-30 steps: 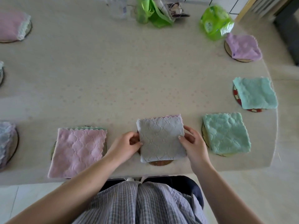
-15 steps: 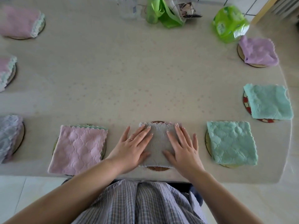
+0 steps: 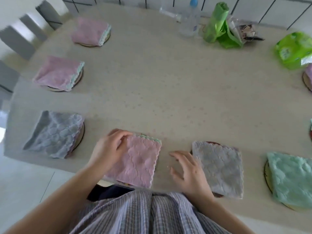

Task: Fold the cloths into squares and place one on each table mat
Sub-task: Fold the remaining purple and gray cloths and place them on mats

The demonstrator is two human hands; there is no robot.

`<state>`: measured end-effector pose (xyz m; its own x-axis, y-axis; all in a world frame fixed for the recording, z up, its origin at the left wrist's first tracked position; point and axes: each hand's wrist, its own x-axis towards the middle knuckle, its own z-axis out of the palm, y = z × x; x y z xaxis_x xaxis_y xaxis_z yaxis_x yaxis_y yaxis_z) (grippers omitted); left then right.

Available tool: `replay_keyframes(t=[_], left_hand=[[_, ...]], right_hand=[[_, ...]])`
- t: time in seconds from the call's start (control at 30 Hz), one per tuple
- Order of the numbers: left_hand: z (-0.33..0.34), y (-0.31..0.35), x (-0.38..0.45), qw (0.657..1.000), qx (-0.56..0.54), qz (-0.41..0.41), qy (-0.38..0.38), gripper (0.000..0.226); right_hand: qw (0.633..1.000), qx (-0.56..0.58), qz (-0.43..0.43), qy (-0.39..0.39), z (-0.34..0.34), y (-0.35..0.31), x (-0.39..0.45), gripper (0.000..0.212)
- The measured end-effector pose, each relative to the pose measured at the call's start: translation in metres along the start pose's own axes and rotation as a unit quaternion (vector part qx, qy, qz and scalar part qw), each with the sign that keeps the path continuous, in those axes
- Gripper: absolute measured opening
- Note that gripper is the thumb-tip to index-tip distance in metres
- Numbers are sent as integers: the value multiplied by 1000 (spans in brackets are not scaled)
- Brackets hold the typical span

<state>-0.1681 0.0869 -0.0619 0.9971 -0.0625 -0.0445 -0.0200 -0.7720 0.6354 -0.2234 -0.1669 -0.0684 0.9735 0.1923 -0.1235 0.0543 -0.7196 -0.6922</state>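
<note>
A folded pink cloth (image 3: 138, 162) lies on a mat at the table's near edge. My left hand (image 3: 109, 149) lies on its left part, fingers curled over its far left corner. To its right a folded grey cloth (image 3: 219, 168) sits on a round mat (image 3: 217, 194). My right hand (image 3: 187, 169) hovers between the two cloths with fingers spread and nothing in it, beside the grey cloth's left edge. Further folded cloths sit on mats: green (image 3: 290, 179) at the right, grey-blue (image 3: 55, 134) and two pink ones (image 3: 59, 73) (image 3: 91, 32) at the left.
At the table's far side stand a clear water bottle (image 3: 190, 21), a green plastic bag (image 3: 219, 26), a small dark packet (image 3: 248, 32) and a green tissue pack (image 3: 295, 49). Another cloth on a mat (image 3: 308, 78) shows at the right edge. Chairs (image 3: 22, 36) stand beyond the left end.
Both hands left the grey cloth, which stays on its mat. My left hand moved over to the pink cloth's far left corner, and the view swung left.
</note>
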Motion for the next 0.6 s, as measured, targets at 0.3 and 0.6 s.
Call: replay_keyframes(t=[0.3,0.6], left_hand=[[-50,-77,4,976,-20,-86,-199,9],[-36,-63,22,951,8,-79,-299,31]], right_hand=[[956,129,248,86,64,-49,22,41],[938,151,284,130,78,-71,9,41]])
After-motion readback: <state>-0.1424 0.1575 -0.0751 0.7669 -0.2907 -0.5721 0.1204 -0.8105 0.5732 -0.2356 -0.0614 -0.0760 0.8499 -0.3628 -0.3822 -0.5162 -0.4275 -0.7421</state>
